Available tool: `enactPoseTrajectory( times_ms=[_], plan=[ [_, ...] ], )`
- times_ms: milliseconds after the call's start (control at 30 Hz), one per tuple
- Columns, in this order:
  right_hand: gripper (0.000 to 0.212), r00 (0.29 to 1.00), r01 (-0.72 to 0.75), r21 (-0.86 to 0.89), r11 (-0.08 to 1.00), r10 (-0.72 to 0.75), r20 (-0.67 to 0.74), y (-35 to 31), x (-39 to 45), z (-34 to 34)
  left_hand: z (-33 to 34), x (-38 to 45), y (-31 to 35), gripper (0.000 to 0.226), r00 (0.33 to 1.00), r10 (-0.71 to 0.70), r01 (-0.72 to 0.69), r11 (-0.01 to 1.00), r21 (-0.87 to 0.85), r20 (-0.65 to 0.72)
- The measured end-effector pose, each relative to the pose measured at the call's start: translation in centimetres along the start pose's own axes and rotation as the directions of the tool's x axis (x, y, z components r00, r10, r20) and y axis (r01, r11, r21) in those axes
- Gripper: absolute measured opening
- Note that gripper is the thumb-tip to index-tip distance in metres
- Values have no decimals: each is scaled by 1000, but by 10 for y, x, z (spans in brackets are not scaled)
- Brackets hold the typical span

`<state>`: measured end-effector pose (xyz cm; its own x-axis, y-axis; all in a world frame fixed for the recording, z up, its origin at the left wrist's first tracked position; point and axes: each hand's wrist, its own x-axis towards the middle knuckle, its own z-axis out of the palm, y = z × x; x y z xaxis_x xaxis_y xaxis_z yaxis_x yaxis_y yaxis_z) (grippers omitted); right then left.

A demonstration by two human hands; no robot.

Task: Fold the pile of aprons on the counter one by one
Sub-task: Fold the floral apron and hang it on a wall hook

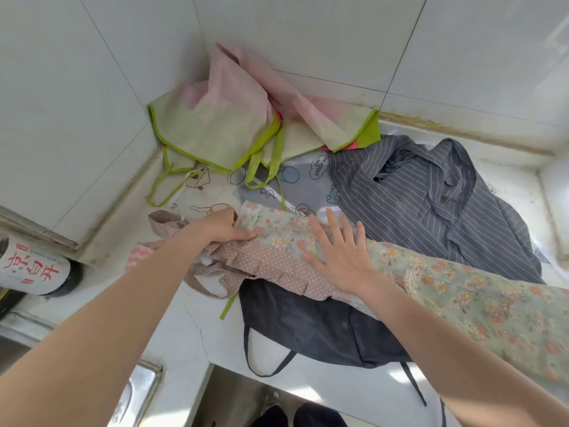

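Note:
A floral apron with a pink polka-dot frill lies stretched across the counter from centre to lower right. My left hand grips its left end, fingers curled round the cloth. On its middle my right hand lies flat with the fingers spread. Under it is a dark navy apron whose straps hang over the counter's front edge. Behind are a grey striped apron, a clear cartoon-print apron and a pink and green apron propped in the corner.
White tiled walls close the corner at the back and left. A bottle with red characters lies at the left edge. A steel sink rim shows at lower left. The counter's front edge drops to the floor below.

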<state>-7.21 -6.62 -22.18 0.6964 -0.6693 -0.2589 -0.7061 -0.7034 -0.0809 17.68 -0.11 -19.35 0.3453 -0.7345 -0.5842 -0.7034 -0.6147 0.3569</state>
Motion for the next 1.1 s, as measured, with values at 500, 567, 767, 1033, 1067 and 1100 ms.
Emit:
enactPoseTrajectory(
  times_ms=[500,567,767,1033,1067,1100],
  plan=[
    [67,955,296,-53,954,-295,24,-19,-13,25,21,-8,-12,42,946,195,-172,979,107,-260],
    [68,951,300,-78,951,-291,102,-21,-13,33,21,-11,-10,40,937,219,-189,973,134,-271],
    [76,998,63,420,905,-53,-35,8,-8,-28,-20,-37,25,25,811,418,-418,903,94,-408],
    [30,961,-250,802,543,40,273,56,17,-128,-151,-48,73,29,528,550,-331,835,440,-647],
    [26,976,-215,871,441,71,205,49,31,-140,-170,-41,77,30,465,498,-264,867,422,-732],
    [26,984,-171,926,336,101,145,39,46,-152,-185,-36,81,31,401,441,-204,898,391,-803]
  ],
)
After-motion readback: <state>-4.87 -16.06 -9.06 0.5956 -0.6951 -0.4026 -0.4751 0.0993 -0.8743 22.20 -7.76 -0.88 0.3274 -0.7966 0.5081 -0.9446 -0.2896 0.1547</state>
